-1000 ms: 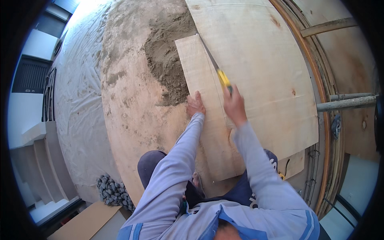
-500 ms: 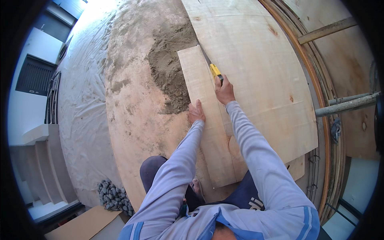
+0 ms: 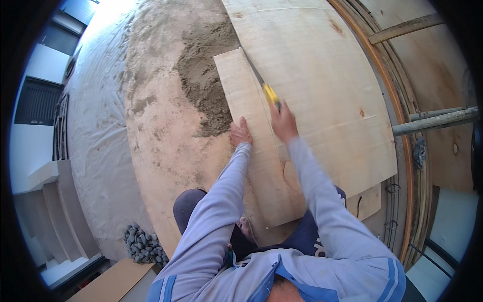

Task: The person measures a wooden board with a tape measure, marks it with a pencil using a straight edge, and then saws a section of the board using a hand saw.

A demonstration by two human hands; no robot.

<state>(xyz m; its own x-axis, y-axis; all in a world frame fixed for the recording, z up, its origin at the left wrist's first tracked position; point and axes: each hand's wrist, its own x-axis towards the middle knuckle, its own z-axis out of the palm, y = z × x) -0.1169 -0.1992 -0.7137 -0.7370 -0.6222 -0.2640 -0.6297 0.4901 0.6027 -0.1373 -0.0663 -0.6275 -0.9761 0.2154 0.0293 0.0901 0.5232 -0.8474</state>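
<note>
My right hand is closed round the yellow and black handle of a handsaw. The saw's blade runs up and away to the left, lying in the cut along the right side of a narrow plywood strip. My left hand rests on the strip's left edge, thumb on top and fingers over the edge, holding it. To the right of the cut spreads the wide plywood sheet. The strip's near end reaches between my knees.
Grey-brown sand is heaped left of the strip on a stained board. A plastic sheet covers the far left. Grey stones sit at the lower left beside cardboard. Metal poles and timber edging line the right.
My right hand has drawn the saw back toward me, and its handle is slightly blurred. My left hand keeps its place on the strip. The whole view has shifted a little.
</note>
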